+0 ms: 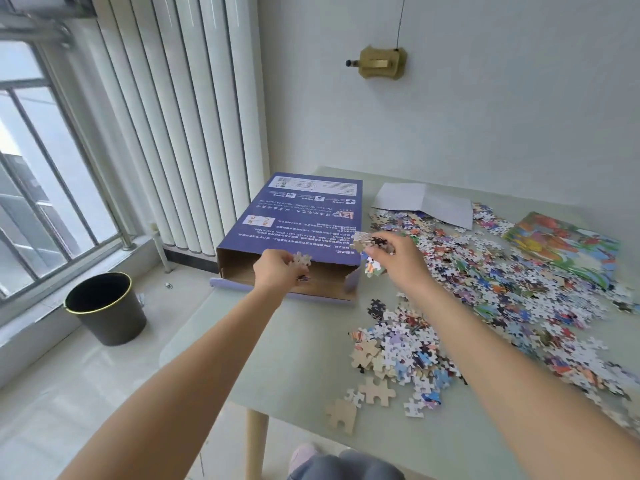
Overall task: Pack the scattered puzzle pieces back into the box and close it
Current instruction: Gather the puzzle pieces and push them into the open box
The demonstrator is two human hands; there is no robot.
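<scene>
Gripping puzzle pieces (300, 260), two hands (278, 271), one box (298, 225)

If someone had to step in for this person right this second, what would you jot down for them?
Left hand: grips a few puzzle pieces at the box's open end.
Right hand: grips a small cluster of pieces just right of that opening.
Box: purple, lying on the table at its far left, open end towards you.
Done: unclear how many pieces are inside.
Left: most loose pieces are spread over the table's right side, a smaller heap nearer you; box not closed.
</scene>
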